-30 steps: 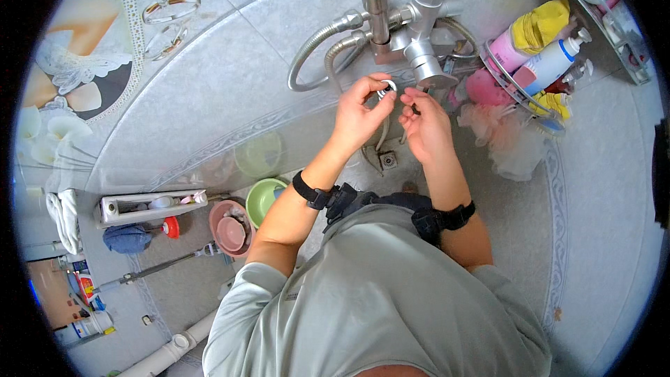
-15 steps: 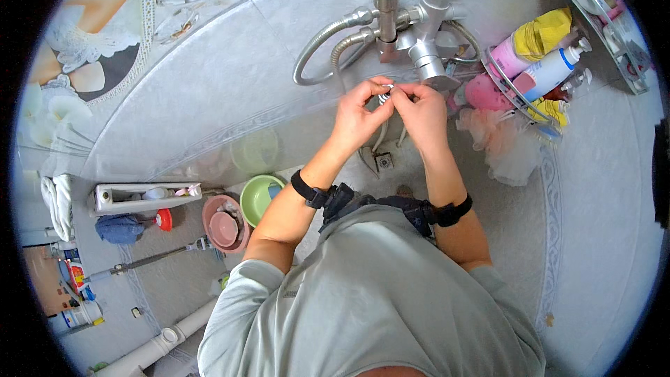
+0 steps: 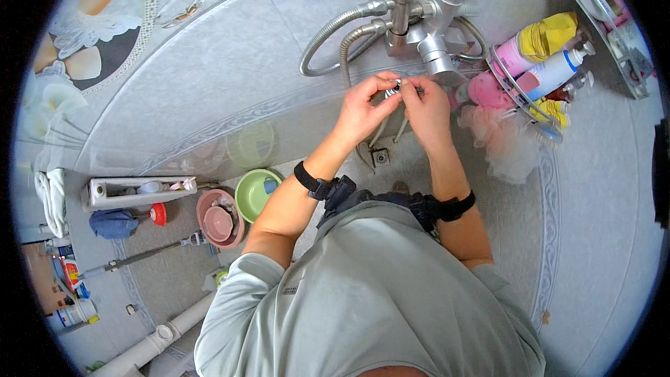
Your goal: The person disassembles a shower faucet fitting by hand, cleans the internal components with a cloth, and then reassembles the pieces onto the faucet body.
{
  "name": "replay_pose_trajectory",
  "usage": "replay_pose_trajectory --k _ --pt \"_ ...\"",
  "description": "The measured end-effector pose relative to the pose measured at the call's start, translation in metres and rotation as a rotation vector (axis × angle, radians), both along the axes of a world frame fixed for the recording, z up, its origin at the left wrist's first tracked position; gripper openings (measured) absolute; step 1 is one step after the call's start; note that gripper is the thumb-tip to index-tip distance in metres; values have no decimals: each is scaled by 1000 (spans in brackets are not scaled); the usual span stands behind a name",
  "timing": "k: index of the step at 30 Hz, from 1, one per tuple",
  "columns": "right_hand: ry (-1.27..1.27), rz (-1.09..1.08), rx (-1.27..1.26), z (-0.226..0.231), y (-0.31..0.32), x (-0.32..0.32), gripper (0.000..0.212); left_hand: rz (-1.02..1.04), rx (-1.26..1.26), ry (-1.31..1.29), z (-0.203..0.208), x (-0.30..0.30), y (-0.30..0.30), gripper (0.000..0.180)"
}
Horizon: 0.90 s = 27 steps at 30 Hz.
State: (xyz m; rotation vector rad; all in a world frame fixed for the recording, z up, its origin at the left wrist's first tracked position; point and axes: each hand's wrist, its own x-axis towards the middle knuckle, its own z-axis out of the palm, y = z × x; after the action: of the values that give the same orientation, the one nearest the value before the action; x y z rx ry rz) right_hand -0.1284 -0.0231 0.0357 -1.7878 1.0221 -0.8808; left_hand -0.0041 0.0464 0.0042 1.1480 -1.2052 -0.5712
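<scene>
In front of the blue-topped metal tap (image 3: pixel 403 3), I see the left hand (image 3: pixel 364 106) pinching a small silver fitting (image 3: pixel 392 91), and the right hand's (image 3: pixel 428 113) bent fingers meet there, though I can't tell if they grip it.

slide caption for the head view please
Left hand and right hand meet at a small shiny piece, near a blue-topped valve
</scene>
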Motion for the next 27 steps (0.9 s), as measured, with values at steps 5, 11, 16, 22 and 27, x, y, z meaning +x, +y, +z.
replay_pose_trajectory --k 5,11,16,22,27 --pt "211 74 -330 16 -3 -5 19 15 11 -149 6 4 0 21" --pt "96 156 -216 18 -7 -13 17 82 -47 -370 21 2 6 22" --pt "-18 181 233 11 -5 -9 20 188 -105 -453 18 0 11 22" --pt "4 250 33 10 -9 -14 25 183 -80 -462 17 -2 8 22" --pt "62 272 42 15 -15 -17 27 257 -169 -479 7 -7 2 20"
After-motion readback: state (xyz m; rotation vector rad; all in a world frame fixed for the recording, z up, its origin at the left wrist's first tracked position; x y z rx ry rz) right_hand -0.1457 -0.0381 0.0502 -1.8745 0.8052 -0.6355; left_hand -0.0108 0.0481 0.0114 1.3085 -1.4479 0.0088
